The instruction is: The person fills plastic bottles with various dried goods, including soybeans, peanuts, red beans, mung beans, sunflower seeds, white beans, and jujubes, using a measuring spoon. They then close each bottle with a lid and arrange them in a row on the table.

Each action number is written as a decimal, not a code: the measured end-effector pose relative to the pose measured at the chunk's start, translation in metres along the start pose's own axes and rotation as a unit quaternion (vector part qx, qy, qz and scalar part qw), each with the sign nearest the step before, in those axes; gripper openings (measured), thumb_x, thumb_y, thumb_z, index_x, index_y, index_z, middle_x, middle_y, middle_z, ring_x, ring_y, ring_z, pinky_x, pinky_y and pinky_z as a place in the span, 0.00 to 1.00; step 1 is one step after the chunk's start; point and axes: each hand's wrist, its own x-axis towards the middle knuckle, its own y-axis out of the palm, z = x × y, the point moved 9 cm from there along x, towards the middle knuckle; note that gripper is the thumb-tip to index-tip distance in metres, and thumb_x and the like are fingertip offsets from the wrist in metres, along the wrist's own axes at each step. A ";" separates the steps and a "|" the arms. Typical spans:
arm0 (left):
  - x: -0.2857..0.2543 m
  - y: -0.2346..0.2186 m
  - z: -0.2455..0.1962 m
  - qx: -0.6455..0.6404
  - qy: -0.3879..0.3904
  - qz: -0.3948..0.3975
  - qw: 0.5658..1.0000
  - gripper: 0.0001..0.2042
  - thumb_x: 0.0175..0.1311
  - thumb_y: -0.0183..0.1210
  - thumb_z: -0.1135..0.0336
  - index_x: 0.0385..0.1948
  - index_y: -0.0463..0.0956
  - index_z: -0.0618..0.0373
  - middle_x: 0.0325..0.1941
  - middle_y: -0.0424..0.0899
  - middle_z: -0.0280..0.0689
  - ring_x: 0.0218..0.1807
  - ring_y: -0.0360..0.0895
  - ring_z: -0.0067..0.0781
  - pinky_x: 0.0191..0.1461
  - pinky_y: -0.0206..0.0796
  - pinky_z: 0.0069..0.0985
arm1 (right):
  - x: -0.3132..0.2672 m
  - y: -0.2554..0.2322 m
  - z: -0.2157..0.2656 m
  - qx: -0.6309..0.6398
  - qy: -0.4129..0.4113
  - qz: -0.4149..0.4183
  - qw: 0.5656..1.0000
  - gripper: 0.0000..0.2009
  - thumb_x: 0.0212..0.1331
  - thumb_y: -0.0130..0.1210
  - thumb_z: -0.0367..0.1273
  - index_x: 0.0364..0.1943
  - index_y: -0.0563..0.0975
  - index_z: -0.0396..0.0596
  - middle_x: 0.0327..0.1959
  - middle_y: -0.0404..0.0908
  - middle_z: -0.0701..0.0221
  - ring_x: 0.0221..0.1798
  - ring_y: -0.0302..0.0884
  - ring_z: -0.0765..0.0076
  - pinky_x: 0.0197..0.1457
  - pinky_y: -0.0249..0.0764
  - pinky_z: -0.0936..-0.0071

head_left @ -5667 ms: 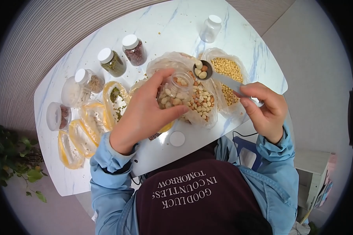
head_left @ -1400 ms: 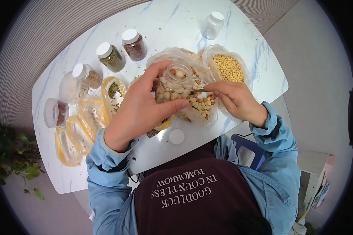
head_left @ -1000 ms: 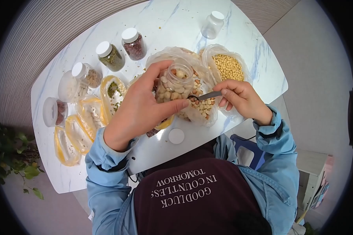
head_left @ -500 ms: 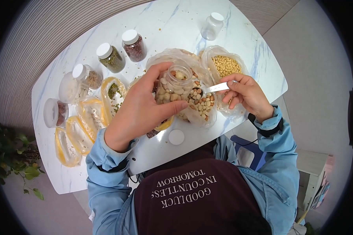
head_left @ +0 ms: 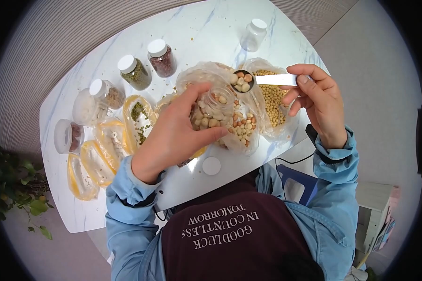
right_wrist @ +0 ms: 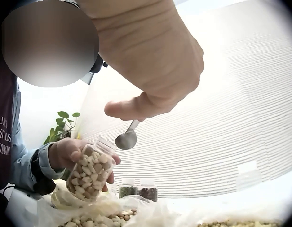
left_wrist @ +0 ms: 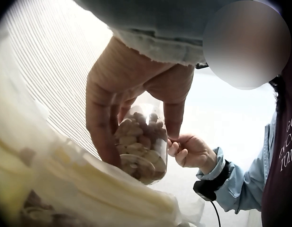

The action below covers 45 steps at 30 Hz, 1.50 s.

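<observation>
My left hand (head_left: 166, 133) grips a clear open-mouthed jar (head_left: 204, 114) nearly full of peanuts; it leans, mouth tipped toward the spoon, in the right wrist view. Between thumb and fingertips, my right hand (head_left: 321, 100) pinches the handle of a measuring spoon (head_left: 276, 80). Several peanuts (head_left: 242, 84) fill its round dark bowl, which is beside and slightly above the jar's mouth in the head view. Below both hands lies an opened plastic bag of peanuts (head_left: 244, 127), partly hidden by the jar.
A bag of yellow beans (head_left: 273, 107) lies to the right. Capped jars of green beans (head_left: 136, 75) and dark red beans (head_left: 163, 63) stand behind. An unfilled capped jar (head_left: 253, 37) is at the far edge, a white lid (head_left: 211, 166) near the front. Yellow-edged bags (head_left: 98, 164) lie left.
The spoon was down in the peanut bag; my right hand has raised it and drawn up and right, with peanuts in the bowl. My left hand keeps holding the jar, almost unmoved.
</observation>
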 end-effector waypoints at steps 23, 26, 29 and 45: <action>0.000 -0.008 -0.001 -0.044 0.006 -0.027 0.999 0.34 0.47 0.70 0.65 0.58 0.63 0.60 0.47 0.79 0.46 0.47 0.78 0.38 0.51 0.70 0.29 | -0.025 0.053 0.010 -0.487 -0.271 0.075 0.827 0.15 0.47 0.53 0.20 0.42 0.78 0.45 0.34 0.82 0.63 0.34 0.80 0.56 0.35 0.76 0.69; 0.001 -0.008 -0.001 -0.047 -0.005 -0.021 0.999 0.34 0.47 0.70 0.65 0.58 0.63 0.61 0.48 0.78 0.46 0.47 0.78 0.36 0.51 0.70 0.28 | -0.025 0.052 -0.015 -0.509 -0.219 0.109 0.825 0.15 0.48 0.51 0.18 0.42 0.78 0.44 0.33 0.81 0.60 0.35 0.80 0.54 0.38 0.77 0.69; 0.001 -0.007 0.000 -0.038 0.004 -0.019 0.999 0.34 0.47 0.70 0.65 0.58 0.63 0.61 0.48 0.78 0.46 0.47 0.78 0.36 0.50 0.70 0.28 | -0.027 0.049 -0.021 -0.514 -0.208 0.104 0.826 0.14 0.50 0.50 0.19 0.42 0.78 0.44 0.33 0.81 0.60 0.34 0.80 0.54 0.38 0.77 0.69; 0.001 -0.006 0.001 -0.030 0.012 -0.020 0.999 0.35 0.46 0.70 0.64 0.58 0.63 0.61 0.49 0.78 0.48 0.50 0.77 0.39 0.53 0.69 0.30 | -0.023 0.022 -0.106 -0.022 0.252 0.058 0.966 0.11 0.67 0.44 0.28 0.48 0.74 0.37 0.34 0.82 0.62 0.28 0.82 0.76 0.24 0.78 0.83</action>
